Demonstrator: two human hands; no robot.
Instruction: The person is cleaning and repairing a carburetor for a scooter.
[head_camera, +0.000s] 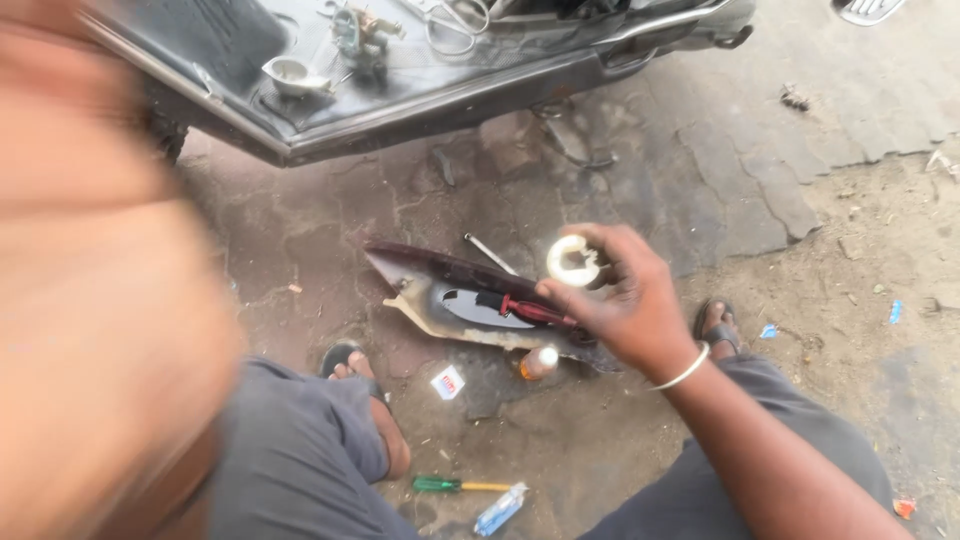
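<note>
Head view shows my right hand (625, 300) pinching a small white ring-shaped part (573, 261) between thumb and fingertips, the grip closed lightly around its rim with the other fingers curled. Just below the grip a red-handled tool (535, 311) lies on a dark maroon body panel (470, 300) resting on the ground, and a small orange bottle (539, 362) sits nearer to me than the panel. I judge the hold thin: a slip would drop the ring onto the cracked, dusty ground (800, 250), where it could roll off or pick up grit. The ring looks pale, chunky and slightly chipped along its edge. My left hand (100, 300) is a blur close to the lens; I cannot tell how it is set.
</note>
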